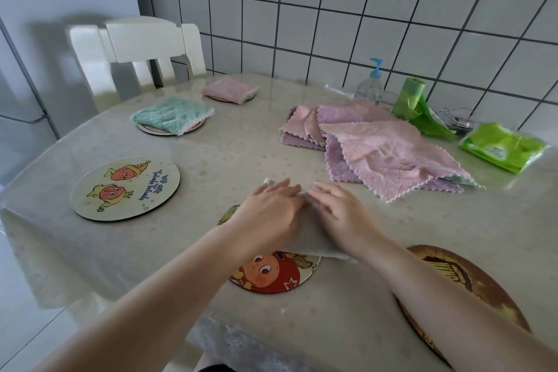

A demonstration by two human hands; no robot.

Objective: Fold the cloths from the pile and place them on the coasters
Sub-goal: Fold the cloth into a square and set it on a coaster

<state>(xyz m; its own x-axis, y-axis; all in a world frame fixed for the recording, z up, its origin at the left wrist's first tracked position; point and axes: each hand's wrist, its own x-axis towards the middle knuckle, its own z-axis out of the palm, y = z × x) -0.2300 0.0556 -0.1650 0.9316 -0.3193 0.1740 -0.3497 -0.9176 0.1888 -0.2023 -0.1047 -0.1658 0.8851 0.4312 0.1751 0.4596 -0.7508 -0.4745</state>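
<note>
Both hands, left hand [268, 211] and right hand [341, 214], lie flat and spread, pressing a grey cloth [311, 243] over the cartoon-face coaster [271, 276]; nothing is gripped. Risk: lifting the hands may let the fold spring open, or the cloth sit off-centre. Count: five coasters, two bearing folded cloths; pile [374, 148] beyond the coaster, number unclear.

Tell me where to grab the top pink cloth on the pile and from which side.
Pinch the pink cloth at its near scalloped corner, coming from the table's front edge. That corner lies flat, overhangs the purple cloth beneath, and points toward the hands, so it probably lifts free alone.
</note>
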